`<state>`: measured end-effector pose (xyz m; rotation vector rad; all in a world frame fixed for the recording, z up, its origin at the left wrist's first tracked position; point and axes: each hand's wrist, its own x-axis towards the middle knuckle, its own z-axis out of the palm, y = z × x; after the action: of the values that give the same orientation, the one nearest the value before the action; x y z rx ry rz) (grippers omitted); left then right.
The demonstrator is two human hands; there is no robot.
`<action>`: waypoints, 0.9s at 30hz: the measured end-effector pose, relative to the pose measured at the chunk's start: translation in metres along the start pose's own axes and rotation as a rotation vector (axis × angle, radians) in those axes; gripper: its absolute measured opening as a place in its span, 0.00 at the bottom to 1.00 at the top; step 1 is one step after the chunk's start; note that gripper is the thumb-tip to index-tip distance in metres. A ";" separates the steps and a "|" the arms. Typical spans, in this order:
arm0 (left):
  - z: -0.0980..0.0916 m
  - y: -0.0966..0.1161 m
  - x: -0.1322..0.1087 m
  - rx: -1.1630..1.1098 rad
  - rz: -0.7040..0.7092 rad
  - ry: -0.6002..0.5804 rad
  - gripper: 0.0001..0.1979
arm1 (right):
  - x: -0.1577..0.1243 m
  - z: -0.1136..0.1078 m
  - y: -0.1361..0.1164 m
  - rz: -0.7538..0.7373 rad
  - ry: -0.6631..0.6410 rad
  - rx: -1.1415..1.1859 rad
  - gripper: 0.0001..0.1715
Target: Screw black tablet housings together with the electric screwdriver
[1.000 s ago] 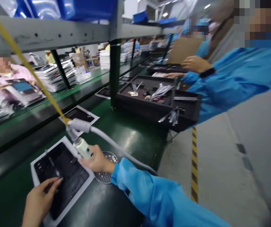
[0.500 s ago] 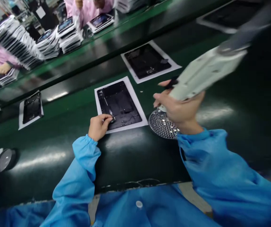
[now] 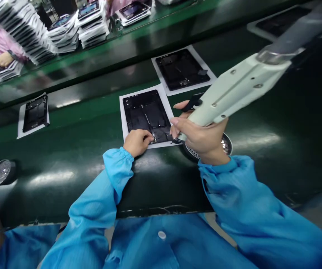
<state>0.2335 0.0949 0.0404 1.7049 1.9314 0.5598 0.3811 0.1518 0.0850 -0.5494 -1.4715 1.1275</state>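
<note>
Black panel (image 3: 146, 116) nearer, right hand (image 3: 202, 136) (gripping screwdriver (image 3: 233, 91)) lower

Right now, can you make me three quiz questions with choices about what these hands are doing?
1. Where is the left hand? A on the black panel's near edge; B on the round dish; C in the air.
2. What colour are the sleeves? A pink; B blue; C white.
3. What is the right hand doing? A lying flat and open; B pointing; C closed around the pale tool.

Answers: 1 A, fingertips rest on the panel; 2 B, both arms are blue; 3 C, fingers wrap the tool's grip.
</note>
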 end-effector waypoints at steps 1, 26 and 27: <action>0.000 0.002 0.000 0.028 0.002 0.006 0.06 | -0.001 0.001 0.001 0.018 -0.003 -0.001 0.11; -0.013 -0.002 0.005 0.092 -0.037 -0.056 0.04 | -0.012 0.028 0.044 0.204 -0.098 -0.041 0.11; -0.012 -0.003 0.005 0.093 -0.035 -0.045 0.04 | -0.013 0.027 0.045 0.207 -0.108 -0.044 0.11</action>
<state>0.2236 0.0993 0.0475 1.7221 1.9793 0.4211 0.3475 0.1507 0.0427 -0.6926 -1.5618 1.3058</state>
